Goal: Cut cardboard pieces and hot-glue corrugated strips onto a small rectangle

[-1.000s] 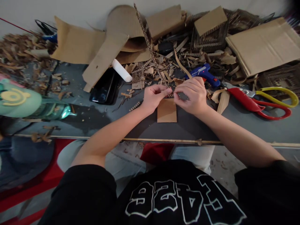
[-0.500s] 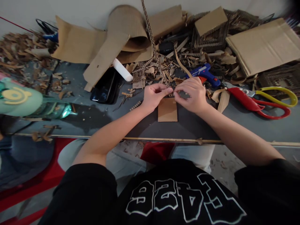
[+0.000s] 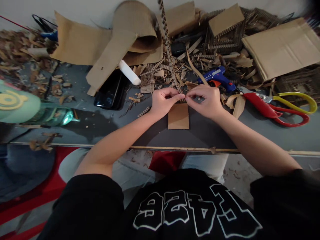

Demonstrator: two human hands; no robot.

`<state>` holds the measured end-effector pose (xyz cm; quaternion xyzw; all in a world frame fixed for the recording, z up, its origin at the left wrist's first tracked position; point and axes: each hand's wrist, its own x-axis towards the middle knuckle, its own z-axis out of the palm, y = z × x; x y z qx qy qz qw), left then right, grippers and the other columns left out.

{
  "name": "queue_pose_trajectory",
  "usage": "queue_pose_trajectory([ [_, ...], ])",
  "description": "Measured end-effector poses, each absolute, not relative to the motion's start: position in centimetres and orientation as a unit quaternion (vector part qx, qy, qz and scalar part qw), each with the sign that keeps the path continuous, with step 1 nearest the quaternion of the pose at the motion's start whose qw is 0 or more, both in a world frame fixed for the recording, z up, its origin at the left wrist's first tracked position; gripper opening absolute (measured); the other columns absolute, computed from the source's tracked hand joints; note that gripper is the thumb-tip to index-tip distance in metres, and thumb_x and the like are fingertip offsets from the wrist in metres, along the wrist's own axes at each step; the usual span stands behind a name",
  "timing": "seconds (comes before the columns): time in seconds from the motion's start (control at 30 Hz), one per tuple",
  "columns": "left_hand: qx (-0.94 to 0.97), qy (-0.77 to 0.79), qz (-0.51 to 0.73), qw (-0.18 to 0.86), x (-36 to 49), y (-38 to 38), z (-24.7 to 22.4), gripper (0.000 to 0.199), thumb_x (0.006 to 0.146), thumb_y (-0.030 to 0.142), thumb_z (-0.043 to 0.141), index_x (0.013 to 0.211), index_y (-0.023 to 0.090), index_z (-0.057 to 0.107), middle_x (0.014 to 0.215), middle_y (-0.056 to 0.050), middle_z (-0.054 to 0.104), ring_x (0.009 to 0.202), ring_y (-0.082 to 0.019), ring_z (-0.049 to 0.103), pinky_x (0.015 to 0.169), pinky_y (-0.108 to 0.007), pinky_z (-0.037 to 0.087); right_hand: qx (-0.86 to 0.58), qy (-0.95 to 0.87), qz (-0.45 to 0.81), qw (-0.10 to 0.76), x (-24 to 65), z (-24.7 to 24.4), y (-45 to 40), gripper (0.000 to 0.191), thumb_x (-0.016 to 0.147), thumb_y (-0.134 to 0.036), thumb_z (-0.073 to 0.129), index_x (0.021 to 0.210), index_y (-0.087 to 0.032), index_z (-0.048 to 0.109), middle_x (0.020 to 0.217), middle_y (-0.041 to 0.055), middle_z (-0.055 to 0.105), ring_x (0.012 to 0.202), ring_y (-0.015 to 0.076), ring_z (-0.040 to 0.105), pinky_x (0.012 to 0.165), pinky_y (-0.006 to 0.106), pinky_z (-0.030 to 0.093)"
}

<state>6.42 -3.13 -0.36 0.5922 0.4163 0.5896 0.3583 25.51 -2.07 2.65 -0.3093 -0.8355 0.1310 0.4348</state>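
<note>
My left hand (image 3: 165, 102) and my right hand (image 3: 206, 101) meet fingertip to fingertip, both pinching a thin strip of corrugated cardboard (image 3: 166, 36). The strip rises from the fingertips towards the wall, leaning slightly left. Just below my fingers a small square cardboard piece (image 3: 178, 116) lies flat on the dark table. Another thin, peeled cardboard strip (image 3: 195, 68) slants up behind my right hand.
Red and yellow scissors (image 3: 277, 103) and a blue glue gun (image 3: 220, 78) lie right. Left are a black phone (image 3: 110, 91), a white stick (image 3: 130, 73) and a green bottle (image 3: 20, 103). Cardboard scraps (image 3: 37, 63), a roll (image 3: 135, 25) and a sheet (image 3: 282, 50) line the back.
The upper part of the corrugated strip has shifted a little to the right. Both hands stay pinched together in nearly the same place; the view has moved slightly.
</note>
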Motion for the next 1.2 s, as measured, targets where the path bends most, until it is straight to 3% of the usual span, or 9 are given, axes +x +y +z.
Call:
queue_pose_trajectory([
  [0.5,0.567,0.427,0.589,0.387,6.76,-2.98,-0.39,0.051,0.056,0.069,0.088,0.068,0.021,0.075,0.061,0.002,0.069,0.056,-0.008,0.059,0.051,-0.02,0.044,-0.351,-0.844,0.061,0.401,25.22,2.25,-2.42,0.016,0.085,-0.025,0.056,0.08,-0.019,0.07,0.081,0.0053,0.073,0.07,0.0159,0.064,0.066,0.028,0.05],
  [0.97,0.553,0.418,0.586,0.42,6.76,-2.79,-0.3,0.053,0.057,0.07,0.087,0.067,0.02,0.072,0.064,0.001,0.068,0.059,-0.008,0.057,0.055,-0.022,0.045,-0.333,-0.853,0.035,0.399,25.13,2.39,-2.39,0.013,0.088,-0.021,0.053,0.084,-0.02,0.065,0.084,0.0047,0.071,0.067,0.0142,0.061,0.062,0.027,0.047],
  [1.2,0.563,0.413,0.572,0.431,6.67,-2.67,-0.34,0.053,0.058,0.071,0.086,0.066,0.02,0.072,0.062,0.002,0.065,0.056,-0.007,0.053,0.051,-0.021,0.039,-0.312,-0.85,0.117,0.408,25.06,2.46,-2.26,0.01,0.086,-0.02,0.053,0.079,-0.02,0.061,0.079,0.0031,0.068,0.061,0.0108,0.055,0.059,0.025,0.045],
])
